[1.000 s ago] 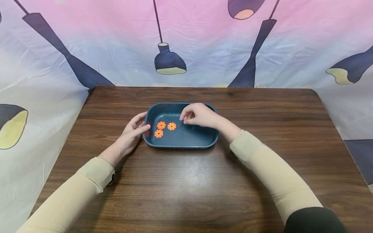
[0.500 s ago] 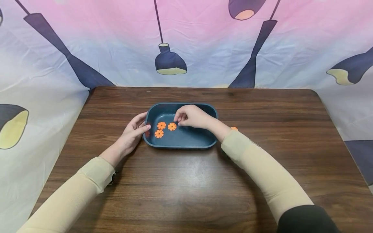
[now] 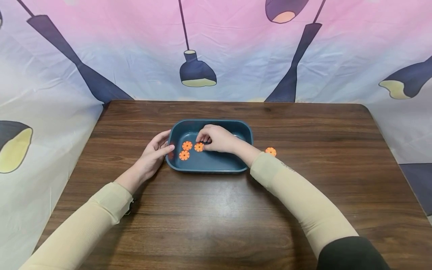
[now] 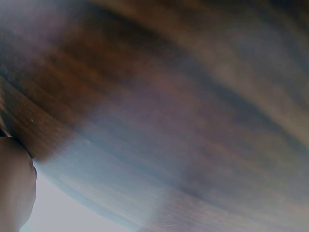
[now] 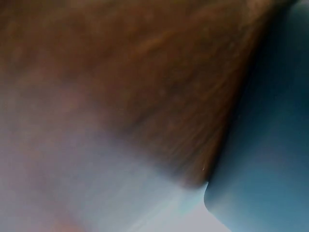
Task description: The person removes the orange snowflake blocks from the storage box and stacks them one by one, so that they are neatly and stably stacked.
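Observation:
A dark blue tray [image 3: 222,161] stands on the table. My left hand [image 3: 153,155] holds its left end, thumb over the rim and fingers along the outside. Inside the tray lie three flat orange notched discs with a centre hole: a rear-left disc [image 3: 187,146], a front-left disc [image 3: 184,155] and a right disc [image 3: 198,147]. My right hand [image 3: 219,138] reaches down into the tray at the right disc. Its thumb is by that disc's right edge and its bent fingers are just above; the disc still lies flat. Contact is hard to tell.
Another orange disc [image 3: 270,151] lies on the brown wooden table [image 3: 216,225], right of the tray beside my right sleeve. A cloth backdrop [image 3: 236,56] with printed lamps hangs behind the table. The left wrist view is blurred; the right wrist view shows the tray's outer wall [image 5: 270,135].
My right hand has moved left and toward me inside the tray, up to the right disc. As the arm shifted left, the disc on the table came into view. The left hand stays put.

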Demonstrator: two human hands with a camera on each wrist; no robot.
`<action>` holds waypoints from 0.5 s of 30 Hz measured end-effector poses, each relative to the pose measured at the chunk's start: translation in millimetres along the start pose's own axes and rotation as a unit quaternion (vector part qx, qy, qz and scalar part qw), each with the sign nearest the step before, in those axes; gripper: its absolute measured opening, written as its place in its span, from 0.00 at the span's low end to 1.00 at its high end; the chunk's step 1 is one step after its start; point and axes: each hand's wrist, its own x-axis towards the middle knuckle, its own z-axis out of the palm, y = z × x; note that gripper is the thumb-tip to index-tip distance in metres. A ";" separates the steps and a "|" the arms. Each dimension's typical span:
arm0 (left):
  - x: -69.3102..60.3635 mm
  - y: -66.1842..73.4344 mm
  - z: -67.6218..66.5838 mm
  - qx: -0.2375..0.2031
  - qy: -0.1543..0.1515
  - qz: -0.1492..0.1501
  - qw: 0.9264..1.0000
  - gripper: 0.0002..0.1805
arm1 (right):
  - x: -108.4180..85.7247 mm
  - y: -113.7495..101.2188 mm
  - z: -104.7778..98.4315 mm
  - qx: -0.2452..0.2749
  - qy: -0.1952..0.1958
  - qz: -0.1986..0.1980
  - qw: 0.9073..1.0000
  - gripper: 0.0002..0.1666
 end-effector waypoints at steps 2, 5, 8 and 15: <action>-0.2 0.1 -0.1 0.000 0.000 0.000 1.000 0.25 | 0.0 -0.4 1.4 -0.012 -0.001 -0.005 1.000 0.13; -0.4 0.0 -0.3 0.000 0.000 0.000 1.000 0.24 | 0.0 -0.9 3.1 -0.021 -0.001 -0.012 1.000 0.14; -0.6 -0.1 -0.2 -0.001 0.002 -0.001 1.000 0.25 | 0.7 -1.9 3.9 -0.025 -0.004 -0.011 1.000 0.16; -2.1 2.0 0.8 0.007 0.004 -0.005 1.000 0.27 | 2.8 -3.5 5.5 -0.046 -0.016 -0.003 0.999 0.19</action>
